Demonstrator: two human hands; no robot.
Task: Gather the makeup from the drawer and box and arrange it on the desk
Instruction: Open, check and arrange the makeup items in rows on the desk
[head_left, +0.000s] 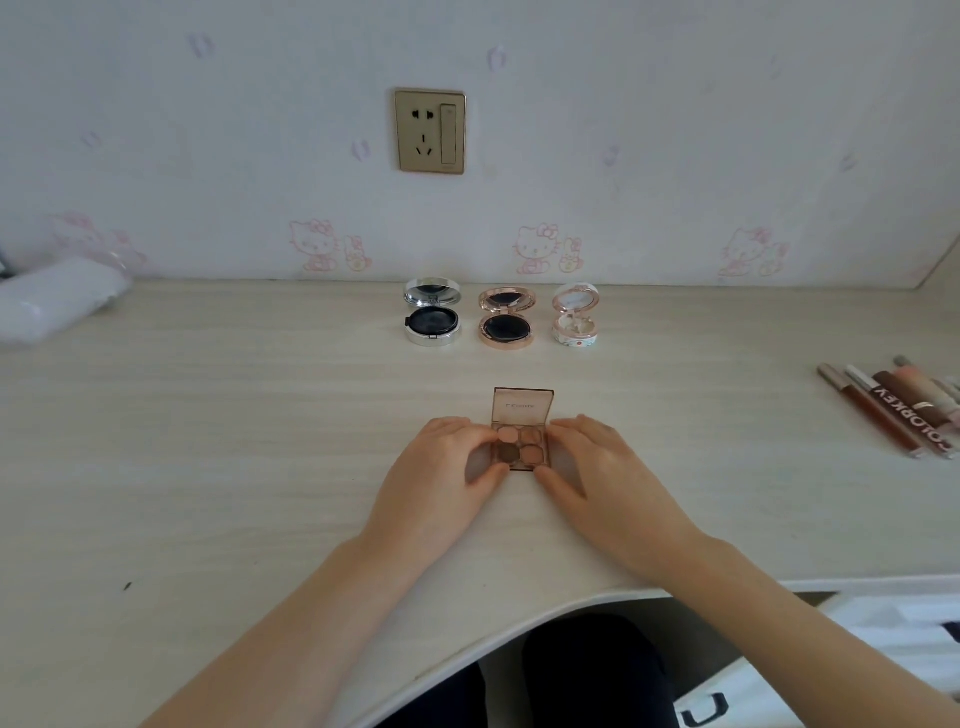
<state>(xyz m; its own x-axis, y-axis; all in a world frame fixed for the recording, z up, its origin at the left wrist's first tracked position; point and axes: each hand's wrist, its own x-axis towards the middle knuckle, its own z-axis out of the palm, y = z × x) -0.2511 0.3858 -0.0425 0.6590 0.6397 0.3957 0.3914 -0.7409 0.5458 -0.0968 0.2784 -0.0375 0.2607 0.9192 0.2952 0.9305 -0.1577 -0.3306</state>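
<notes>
Compacts (506, 317) behind palette (522, 441); tubes (893, 410), perhaps lipsticks, right.

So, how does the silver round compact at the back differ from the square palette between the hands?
The silver compact is round; the square palette has straight sides. The silver compact shows one dark insert, the square palette four pink and brown pans. The silver compact stands untouched near the wall; the left hand and right hand pinch the square palette. Both sit open on the desk, lids raised.
</notes>
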